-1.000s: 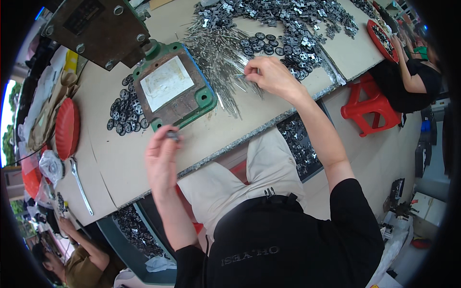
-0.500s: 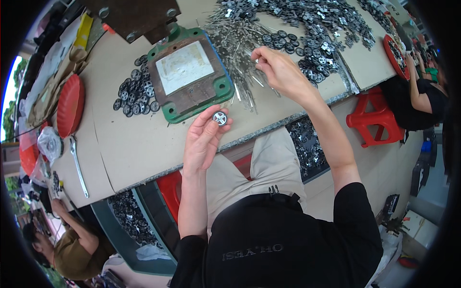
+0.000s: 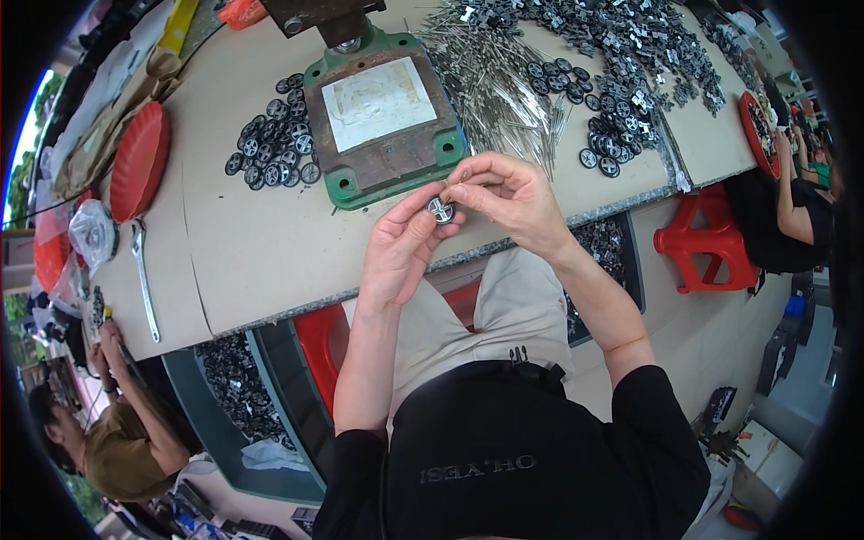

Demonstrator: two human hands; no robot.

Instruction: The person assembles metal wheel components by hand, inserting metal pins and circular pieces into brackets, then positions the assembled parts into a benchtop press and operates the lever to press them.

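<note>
Sitting at a speckle-edged, matte beige tabletop (image 3: 243, 270), facing a green metal base (image 3: 346, 191), a tangle of thin, shiny rods (image 3: 495, 99) and a pile of round black wheels (image 3: 274, 139). Pinching a small wheel (image 3: 440, 211) between thumb and fingers of the left hand (image 3: 400, 252), just in front of the base. Showing a dark rim around a silvery, spoked face. Bending thumb and forefinger of the right hand (image 3: 513, 196) nearly together at the wheel's upper edge; being unable to tell whether gripping anything.
</note>
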